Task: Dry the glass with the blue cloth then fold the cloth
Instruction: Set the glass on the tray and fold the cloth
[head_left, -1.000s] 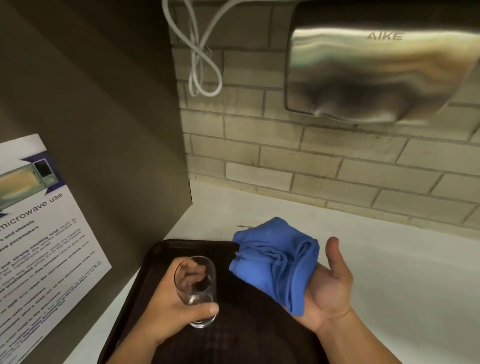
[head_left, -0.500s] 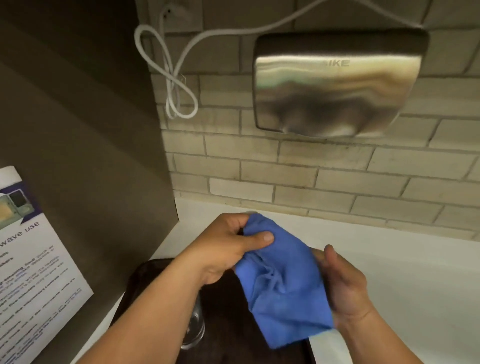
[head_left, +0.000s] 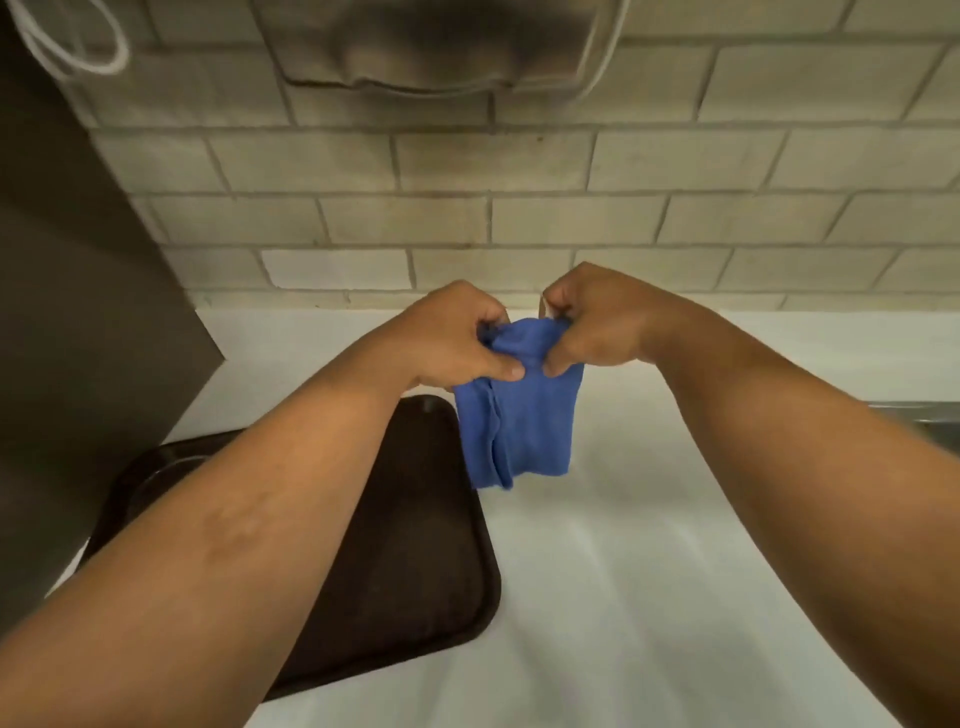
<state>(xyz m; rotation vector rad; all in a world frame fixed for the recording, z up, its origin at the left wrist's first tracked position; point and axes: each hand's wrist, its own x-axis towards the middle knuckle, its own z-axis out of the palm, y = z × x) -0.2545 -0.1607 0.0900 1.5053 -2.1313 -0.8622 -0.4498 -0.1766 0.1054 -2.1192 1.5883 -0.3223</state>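
While both hands pinch its top edge, the blue cloth (head_left: 522, 415) hangs above the white counter (head_left: 649, 545), just right of the dark tray (head_left: 415, 545) — left hand (head_left: 457, 338) and right hand (head_left: 597, 322) nearly touching, each clamped on the fabric.

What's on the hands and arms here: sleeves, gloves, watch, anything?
Nothing worn. The left hand and right hand are bare, no gloves, no rings visible. Both forearms are bare as far as the frame shows, with no sleeves, watch or bands. The left forearm has a faint mottled mark.
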